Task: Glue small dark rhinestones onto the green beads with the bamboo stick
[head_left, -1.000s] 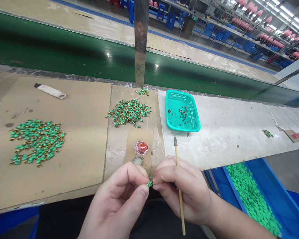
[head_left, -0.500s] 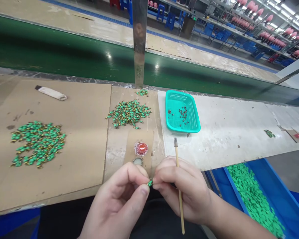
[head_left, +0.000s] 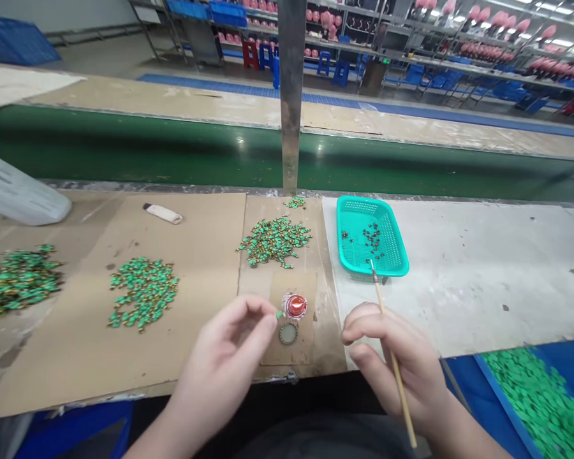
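My left hand [head_left: 222,363] pinches a small green piece [head_left: 279,314] between thumb and fingertips, just left of a red cap [head_left: 296,305]. A second, metal-rimmed cap [head_left: 288,333] lies right below the red one. My right hand [head_left: 402,363] is closed round a thin wooden stick [head_left: 395,370], whose tip points up toward the teal basket [head_left: 393,266]. The two hands are apart, with the caps between them.
Piles of green pieces lie on the cardboard: one behind the caps [head_left: 275,240], one at left [head_left: 144,291], one at the far left [head_left: 16,279]. A small tube [head_left: 163,213] lies farther back. A blue bin of green parts [head_left: 538,395] sits lower right. A metal post [head_left: 291,95] stands before the green conveyor [head_left: 124,153].
My hands have separated: the left keeps the green piece and moved up toward the red cap, the right moved right with the stick. The view has lifted and swung left.
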